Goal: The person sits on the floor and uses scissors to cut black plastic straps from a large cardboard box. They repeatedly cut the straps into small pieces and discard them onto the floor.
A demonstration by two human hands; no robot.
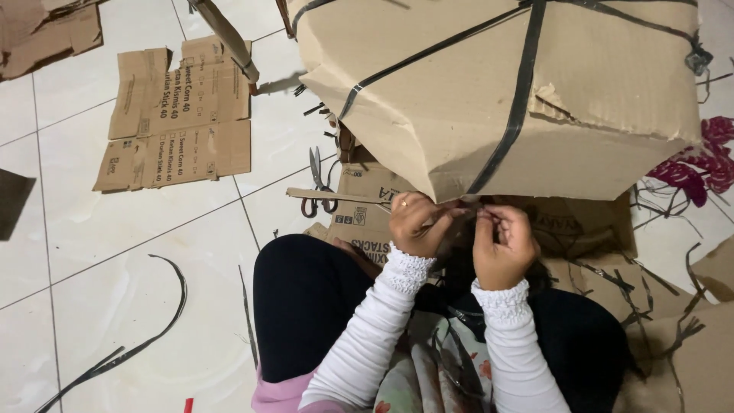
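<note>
Bundle: a large cardboard-wrapped bundle (497, 92) is propped on the floor in front of the seated person, its lower edge just above the hands.
Strapping: black plastic strapping (520, 92) is seen crossing the bundle in several directions; these bands appear tight and already in place.
Left hand: the left hand (417, 224) is held at the bundle's lower edge, fingers curled narrowly around the strap ends (466, 210); a ring is worn on one finger.
Right hand: the right hand (501, 245) is set just beside the left, fingers pinched on the same strap ends.
Work done: the wrapping and most of the banding are judged finished.
Work left: the strap ends at the lower edge appear not yet secured; whether a knot is formed cannot be told, as the fingers hide it.
Scissors: a pair of scissors (317, 183) is laid on the tiled floor (115, 252), near the left hand but apart from it.
Offcuts: loose strap offcuts (153, 329) are scattered over the tiles.
Flattened carton: a flattened carton (180, 115) is spread on the floor, well apart from the hands.
</note>
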